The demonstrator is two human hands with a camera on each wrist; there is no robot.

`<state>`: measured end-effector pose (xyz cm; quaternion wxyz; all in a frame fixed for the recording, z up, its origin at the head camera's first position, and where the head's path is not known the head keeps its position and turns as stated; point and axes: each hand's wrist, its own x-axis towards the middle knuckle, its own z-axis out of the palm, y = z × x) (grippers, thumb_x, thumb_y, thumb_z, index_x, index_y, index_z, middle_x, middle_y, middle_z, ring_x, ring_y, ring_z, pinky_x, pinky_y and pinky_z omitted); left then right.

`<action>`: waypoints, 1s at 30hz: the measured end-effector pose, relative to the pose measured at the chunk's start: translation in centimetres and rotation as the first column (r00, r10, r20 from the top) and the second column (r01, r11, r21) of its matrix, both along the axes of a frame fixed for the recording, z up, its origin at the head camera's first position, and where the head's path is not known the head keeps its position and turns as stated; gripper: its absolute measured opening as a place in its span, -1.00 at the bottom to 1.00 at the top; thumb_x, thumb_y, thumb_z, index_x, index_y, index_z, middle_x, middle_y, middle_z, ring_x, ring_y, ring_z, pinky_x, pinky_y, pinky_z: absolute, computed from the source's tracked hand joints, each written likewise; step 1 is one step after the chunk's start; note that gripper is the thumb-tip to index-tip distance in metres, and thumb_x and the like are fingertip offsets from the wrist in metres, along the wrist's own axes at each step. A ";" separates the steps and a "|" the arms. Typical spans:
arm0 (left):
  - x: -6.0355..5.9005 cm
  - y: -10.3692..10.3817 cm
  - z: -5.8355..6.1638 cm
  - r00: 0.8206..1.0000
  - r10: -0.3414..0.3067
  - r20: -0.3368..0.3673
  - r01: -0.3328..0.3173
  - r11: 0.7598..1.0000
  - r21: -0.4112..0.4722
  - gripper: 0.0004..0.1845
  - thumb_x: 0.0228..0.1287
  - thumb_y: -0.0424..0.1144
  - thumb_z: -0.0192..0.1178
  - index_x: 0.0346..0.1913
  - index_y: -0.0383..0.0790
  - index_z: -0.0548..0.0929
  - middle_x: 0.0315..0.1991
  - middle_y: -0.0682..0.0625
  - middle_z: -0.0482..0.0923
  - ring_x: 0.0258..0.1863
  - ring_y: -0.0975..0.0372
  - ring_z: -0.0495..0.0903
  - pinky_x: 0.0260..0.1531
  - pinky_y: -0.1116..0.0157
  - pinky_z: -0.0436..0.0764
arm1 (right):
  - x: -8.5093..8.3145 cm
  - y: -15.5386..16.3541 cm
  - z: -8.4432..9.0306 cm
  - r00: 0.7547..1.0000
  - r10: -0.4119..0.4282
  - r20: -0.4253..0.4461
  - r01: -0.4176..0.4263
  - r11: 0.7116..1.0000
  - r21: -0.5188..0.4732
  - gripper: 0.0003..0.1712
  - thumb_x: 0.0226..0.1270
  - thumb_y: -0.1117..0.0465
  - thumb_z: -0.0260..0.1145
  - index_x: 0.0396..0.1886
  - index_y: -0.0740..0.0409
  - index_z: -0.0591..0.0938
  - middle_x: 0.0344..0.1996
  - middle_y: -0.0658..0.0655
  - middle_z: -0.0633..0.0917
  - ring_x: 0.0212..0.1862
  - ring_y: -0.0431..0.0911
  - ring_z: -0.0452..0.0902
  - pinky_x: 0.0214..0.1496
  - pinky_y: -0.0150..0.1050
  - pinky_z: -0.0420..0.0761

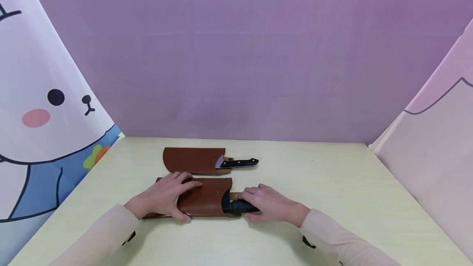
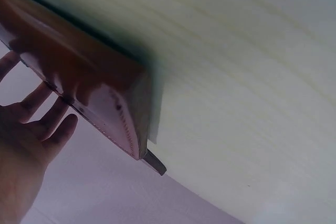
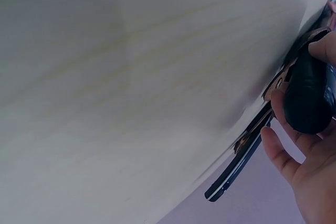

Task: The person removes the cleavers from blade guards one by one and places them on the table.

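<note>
The near brown leather sheath [image 1: 205,198] lies lengthwise left-right on the pale wooden surface [image 1: 332,200], black knife handle [image 1: 238,206] pointing right. Left hand [image 1: 166,196] presses flat on the sheath; right hand [image 1: 271,204] fingers grip the handle. No writing legible.

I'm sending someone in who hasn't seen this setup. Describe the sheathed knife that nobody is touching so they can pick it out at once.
On the pale wooden table, two brown leather sheaths lie one behind the other. The untouched knife is the farther one, nearer the purple backdrop. Its slim black riveted handle juts right, whereas the near sheath lies under the left hand and right hand.
</note>
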<state>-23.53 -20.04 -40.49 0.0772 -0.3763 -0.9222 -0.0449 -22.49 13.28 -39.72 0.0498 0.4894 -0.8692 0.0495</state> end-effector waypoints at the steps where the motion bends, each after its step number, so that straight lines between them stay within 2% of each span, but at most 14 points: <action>1: 0.0 0.0 0.0 1.000 -0.001 -0.006 0.001 1.000 0.000 0.01 -0.36 0.58 0.12 0.24 0.10 0.38 0.08 -0.02 0.34 0.02 0.12 0.36 -0.12 0.04 0.46 | 0.0 0.0 0.0 1.000 0.001 0.000 -0.001 1.000 -0.006 -0.55 0.12 0.01 0.27 0.02 0.00 0.48 -0.19 -0.09 0.62 -0.28 -0.34 0.43 -0.23 -0.39 0.38; 5: 0.1 0.1 0.2 1.000 -0.007 -0.024 0.007 1.000 0.004 0.02 -0.36 0.58 0.12 0.24 0.08 0.39 0.07 -0.03 0.35 -0.01 0.13 0.37 -0.13 0.04 0.46 | 0.0 0.1 0.1 1.000 0.003 -0.005 -0.003 1.000 -0.030 -0.56 0.09 0.01 0.29 -0.01 -0.02 0.49 -0.22 -0.11 0.62 -0.32 -0.36 0.41 -0.27 -0.44 0.31; 16: 0.2 0.3 1.3 0.997 -0.013 -0.076 0.013 1.000 -0.007 -0.01 -0.35 0.56 0.14 0.22 0.09 0.40 0.06 -0.04 0.38 -0.04 0.15 0.37 -0.09 0.05 0.40 | 0.0 0.4 0.7 0.998 0.008 -0.060 -0.012 0.997 -0.072 -0.54 0.05 0.01 0.28 -0.01 -0.03 0.49 -0.27 -0.15 0.57 -0.34 -0.34 0.38 -0.28 -0.44 0.29; 30: 0.5 0.6 2.5 0.994 0.007 -0.112 -0.013 0.999 -0.050 -0.03 -0.36 0.56 0.14 0.21 0.12 0.40 0.06 -0.04 0.38 -0.04 0.13 0.37 -0.09 0.05 0.39 | 0.2 0.9 1.0 1.000 0.022 -0.019 -0.025 0.986 -0.163 -0.54 0.04 0.06 0.27 0.00 -0.01 0.48 -0.20 -0.11 0.57 -0.34 -0.35 0.35 -0.27 -0.46 0.32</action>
